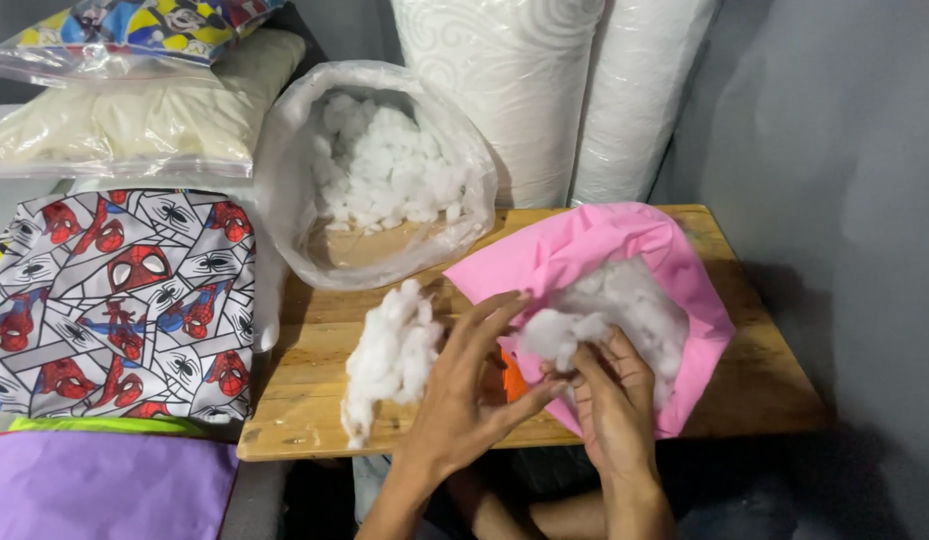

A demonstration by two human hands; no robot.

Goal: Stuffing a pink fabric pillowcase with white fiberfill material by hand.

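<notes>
A pink fabric cover lies on the wooden table, partly stuffed with white fibre filling. My right hand pinches a clump of that filling at the cover's opening. My left hand rests with fingers spread on the cover's edge, holding it open. A loose wad of white stuffing lies on the table just left of my left hand. A bit of orange shows between my hands.
A clear plastic bag of white stuffing lies open at the table's back. Printed cushions and bagged pillows are stacked on the left, a purple one below. White wrapped rolls stand behind; a grey wall is on the right.
</notes>
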